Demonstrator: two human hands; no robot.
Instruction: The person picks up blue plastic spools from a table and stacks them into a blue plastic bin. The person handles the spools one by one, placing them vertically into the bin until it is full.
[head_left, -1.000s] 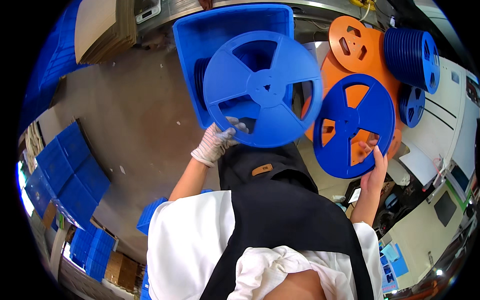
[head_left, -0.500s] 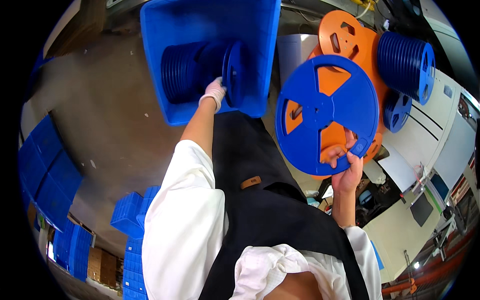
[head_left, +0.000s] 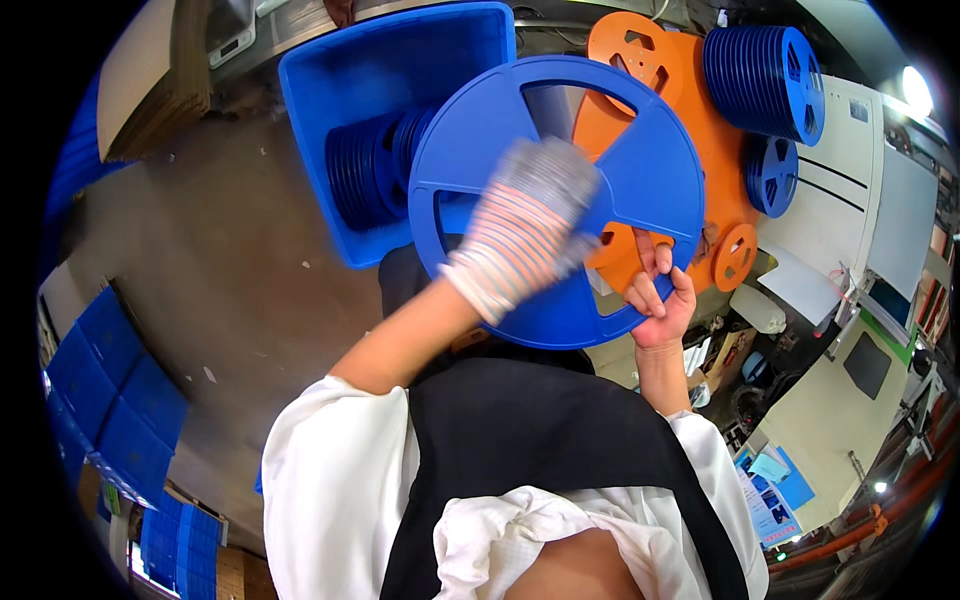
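A large blue reel [head_left: 648, 165] with wide cut-out windows is held in front of me, its flat face turned up. My right hand [head_left: 660, 312], bare, grips its lower right rim, fingers passing through a window. Over the reel's hub is my left hand [head_left: 528, 230] in a striped grey-and-white glove. Motion smears its fingers, so whether they touch the hub or hold anything cannot be made out. Behind the reel's left side, a blue bin [head_left: 400, 62] contains a row of blue reels [head_left: 358, 172] standing on edge, partly hidden.
Orange reels [head_left: 640, 45] lie behind the held reel on the right. Beside them are a stack of blue reels [head_left: 765, 85] and a smaller blue one [head_left: 775, 175]. A pale machine cabinet [head_left: 830, 150] stands further right. Cardboard sheets [head_left: 150, 85] are at upper left.
My left hand has left the reels in the bin and moved right, over the held reel's hub. The held reel has shifted left and nearer, in my right hand throughout.
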